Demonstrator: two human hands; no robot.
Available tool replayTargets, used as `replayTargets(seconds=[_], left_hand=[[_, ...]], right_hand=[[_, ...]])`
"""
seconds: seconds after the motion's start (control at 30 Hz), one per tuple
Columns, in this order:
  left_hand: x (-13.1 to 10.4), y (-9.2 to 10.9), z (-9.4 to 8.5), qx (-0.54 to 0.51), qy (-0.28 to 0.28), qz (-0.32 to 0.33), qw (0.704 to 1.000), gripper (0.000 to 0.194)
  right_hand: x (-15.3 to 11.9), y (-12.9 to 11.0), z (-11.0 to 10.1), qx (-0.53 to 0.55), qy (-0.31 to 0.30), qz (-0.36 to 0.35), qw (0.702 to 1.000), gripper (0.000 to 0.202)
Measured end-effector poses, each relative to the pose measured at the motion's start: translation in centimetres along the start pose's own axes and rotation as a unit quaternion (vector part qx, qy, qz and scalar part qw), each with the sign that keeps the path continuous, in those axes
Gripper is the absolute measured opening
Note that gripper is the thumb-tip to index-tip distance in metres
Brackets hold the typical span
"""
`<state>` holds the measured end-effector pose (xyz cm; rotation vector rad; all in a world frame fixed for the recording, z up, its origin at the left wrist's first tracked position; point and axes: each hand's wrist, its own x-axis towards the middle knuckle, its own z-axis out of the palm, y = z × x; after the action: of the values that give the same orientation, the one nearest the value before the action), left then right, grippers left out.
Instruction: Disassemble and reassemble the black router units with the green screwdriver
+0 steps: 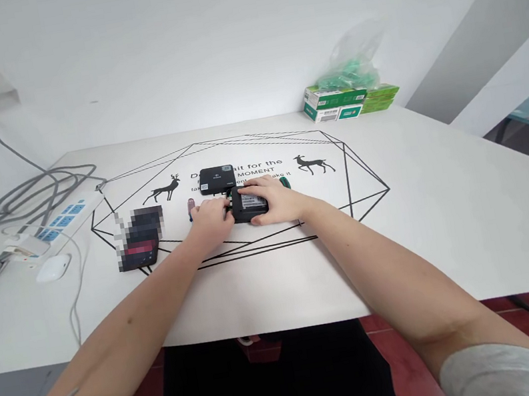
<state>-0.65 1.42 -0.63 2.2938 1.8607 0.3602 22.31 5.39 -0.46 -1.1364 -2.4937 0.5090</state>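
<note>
A small black electronic box [248,206] with a white printed label lies on the table in front of me. My right hand [277,199] grips it from the right, its fingers over the far edge and the thumb along the near edge. My left hand [211,222] is closed against its left side, fingertips beside small metallic parts there. Just behind lies a flat black cover [217,179] with stickers. A small tool with a pinkish handle [191,208] shows beside my left hand, partly hidden. Some green object [285,182] peeks out behind my right hand.
Left of my arms lie a blurred-out phone [142,239], a white rounded case [54,268] and a power strip [63,221] with coiled grey cables [34,189]. Green and white boxes [334,102] with a plastic bag [354,65] stand by the wall. The white table [452,227] carries printed deer.
</note>
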Motion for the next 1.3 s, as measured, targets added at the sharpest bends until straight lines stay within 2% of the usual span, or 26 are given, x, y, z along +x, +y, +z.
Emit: replayTargets(seconds=[0.23, 0.33, 0.4, 0.53, 0.7, 0.77, 0.83, 0.93, 1.1, 1.3], left_hand=[[-1.0, -0.5, -1.3, 0.074, -0.006, 0.117, 0.99, 0.027], [-1.4, -0.9, -2.1, 0.071, -0.028, 0.177, 0.981, 0.029], [-1.5, -1.1, -2.5, 0.055, -0.041, 0.194, 0.979, 0.029], [-1.3, -1.2, -3.0, 0.022, -0.049, 0.174, 0.983, 0.023], [-1.1, -0.7, -3.2, -0.048, -0.012, 0.036, 0.998, 0.015], [-1.1, -0.6, -3.0, -0.084, -0.002, 0.012, 0.996, 0.012], [-1.1, -0.6, -2.8, -0.122, -0.006, -0.001, 0.992, 0.017], [-1.1, -0.6, -2.4, -0.142, -0.023, -0.001, 0.99, 0.029], [-1.0, -0.7, -2.1, -0.102, -0.026, 0.031, 0.994, 0.039], [-0.9, -1.4, -1.5, 0.025, -0.077, 0.063, 0.995, 0.08]], right_hand=[[0.0, 0.2, 0.3, 0.001, 0.001, -0.027, 1.0, 0.089], [-0.2, 0.0, 0.1, 0.016, -0.007, -0.032, 0.999, 0.088], [-0.4, -0.3, -0.1, 0.023, -0.016, -0.033, 0.999, 0.088], [-0.6, -0.6, -0.4, 0.02, -0.016, -0.034, 0.999, 0.088], [-0.5, -0.3, -0.2, 0.027, -0.012, -0.03, 0.999, 0.089], [-0.4, -0.2, 0.0, 0.029, -0.015, -0.027, 0.999, 0.089], [-0.3, -0.2, 0.1, 0.032, -0.015, -0.031, 0.999, 0.089], [-0.2, -0.2, 0.2, 0.034, -0.016, -0.034, 0.999, 0.087], [-0.3, -0.4, 0.1, 0.032, -0.023, -0.03, 0.999, 0.087], [-0.4, -0.7, 0.3, 0.027, -0.021, -0.031, 0.999, 0.082]])
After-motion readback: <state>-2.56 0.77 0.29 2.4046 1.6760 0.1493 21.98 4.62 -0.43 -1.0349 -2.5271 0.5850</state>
